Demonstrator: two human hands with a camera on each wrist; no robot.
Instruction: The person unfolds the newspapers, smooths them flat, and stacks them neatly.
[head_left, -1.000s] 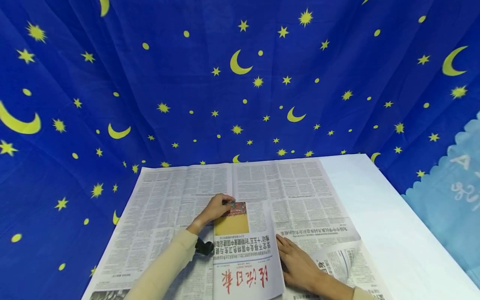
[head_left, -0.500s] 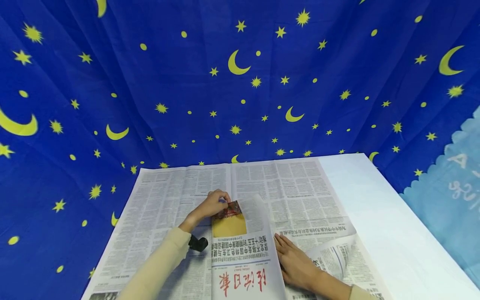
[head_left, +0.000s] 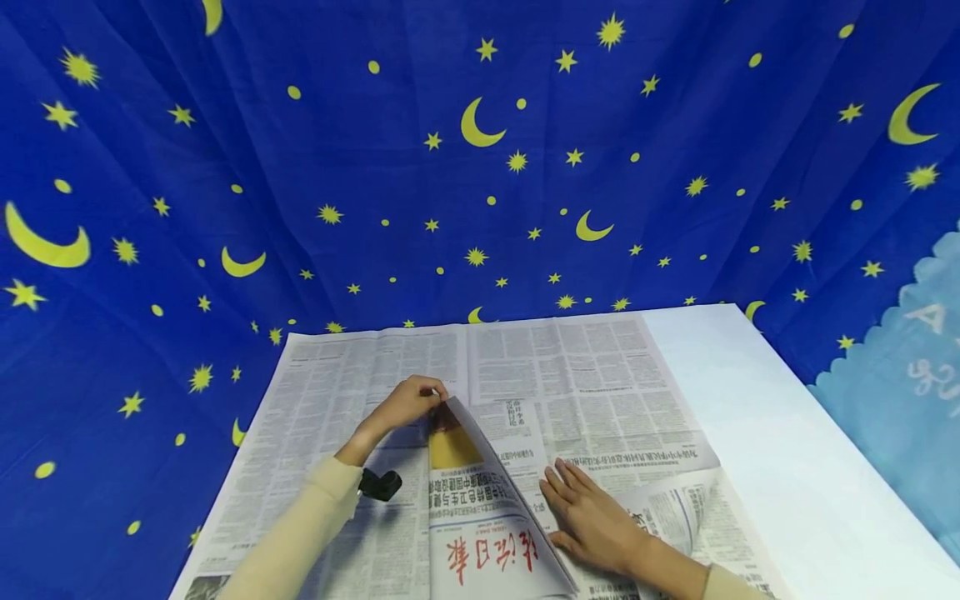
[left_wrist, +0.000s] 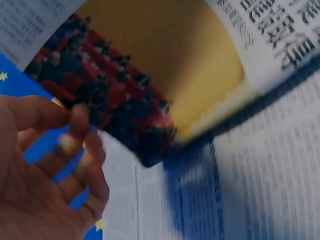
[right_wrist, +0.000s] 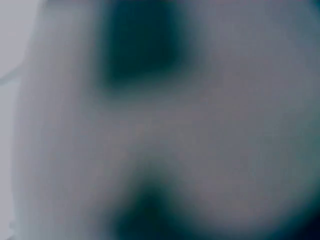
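Note:
A folded newspaper section (head_left: 472,521) with a red title and a colour photo lies on a larger spread newspaper (head_left: 592,358). At the section's far edge, my left hand (head_left: 405,402) pinches the paper between thumb and fingers. That side is lifted, so the page tilts up and its right edge runs slantwise. In the left wrist view, the left hand (left_wrist: 45,170) holds the edge of the photo page (left_wrist: 150,70), which bows above the printed sheet below. My right hand (head_left: 596,521) rests with fingers extended on the spread, just right of the section. The right wrist view is only a blur.
A curled newspaper flap (head_left: 671,508) rises to the right of the right hand. The white tabletop (head_left: 757,392) shows along the right side. A blue curtain (head_left: 375,150) with yellow moons and stars hangs behind. A black wrist device (head_left: 380,485) sits under the left forearm.
My left hand has drawn back to the left, lifting the section's far edge; its right side has folded over leftward, baring print beneath. The right hand stays nearly in place, with its fingers more spread.

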